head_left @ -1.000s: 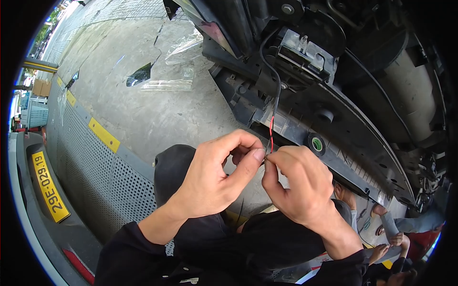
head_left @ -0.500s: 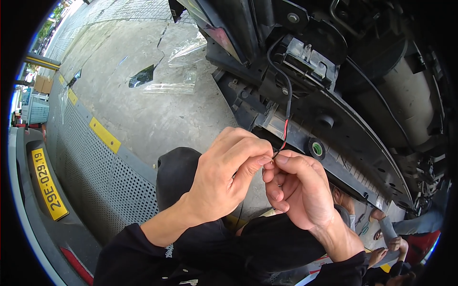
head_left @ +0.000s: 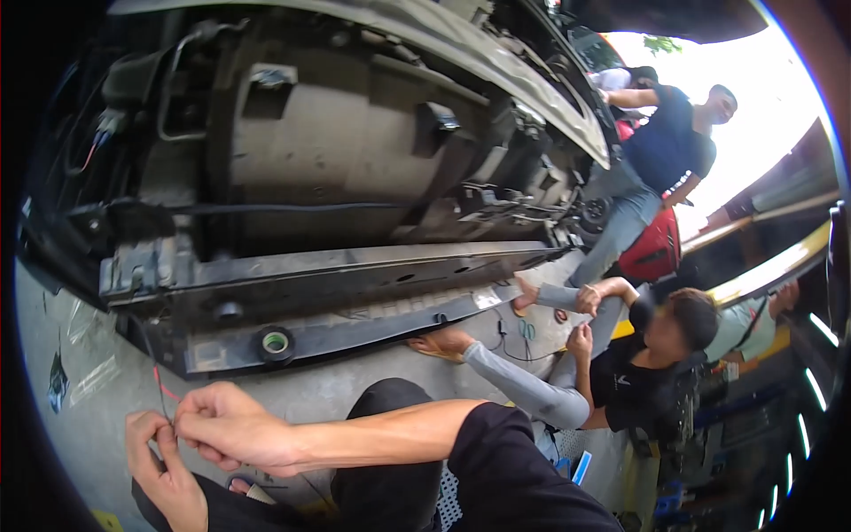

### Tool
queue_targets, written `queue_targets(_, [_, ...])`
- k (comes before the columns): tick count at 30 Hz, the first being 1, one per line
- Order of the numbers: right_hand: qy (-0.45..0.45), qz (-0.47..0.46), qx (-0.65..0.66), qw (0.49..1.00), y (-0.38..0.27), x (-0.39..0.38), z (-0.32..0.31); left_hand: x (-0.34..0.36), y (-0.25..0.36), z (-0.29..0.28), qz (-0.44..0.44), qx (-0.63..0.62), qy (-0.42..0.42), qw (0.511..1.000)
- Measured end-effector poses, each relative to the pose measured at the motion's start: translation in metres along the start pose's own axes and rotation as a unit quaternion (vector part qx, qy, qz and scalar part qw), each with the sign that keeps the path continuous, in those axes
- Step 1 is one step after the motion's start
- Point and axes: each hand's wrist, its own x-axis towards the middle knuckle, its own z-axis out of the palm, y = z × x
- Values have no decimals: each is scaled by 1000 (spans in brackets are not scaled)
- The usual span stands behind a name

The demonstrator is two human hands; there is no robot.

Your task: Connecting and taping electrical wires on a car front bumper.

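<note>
Wire (head_left: 160,390) steep, lower end at fingers (head_left: 190,423)

A co-worker (head_left: 625,381) is low at right; another person (head_left: 660,146) stands beyond; clear plastic (head_left: 94,379) lies on concrete (head_left: 310,395).

From the middle of the view: two hands of the wearer at 8 o'clock, one left hand (head_left: 166,470) and one right hand (head_left: 232,430); two wires there, one red wire (head_left: 168,391) and one dark wire (head_left: 161,395). One tape roll (head_left: 275,345) at 8. One pair of scissors (head_left: 527,329) at 4. At least four other people: one black-shirted person (head_left: 625,386) and one pale-trousered person (head_left: 737,330) at 4, one blue-shirted person (head_left: 665,137) and one partly hidden person (head_left: 620,82) at 2. One red vehicle (head_left: 651,251) at 3
</note>
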Motion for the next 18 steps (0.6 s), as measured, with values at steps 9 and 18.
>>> queue_targets(9, [66,-264,-304,913,10,12,-5,-7,-22,-4,-58,-32,-39,997])
queue_targets(18, [63,-541,-574,612,17,16,-10,-3,-18,-19,-129,-85,-74,985])
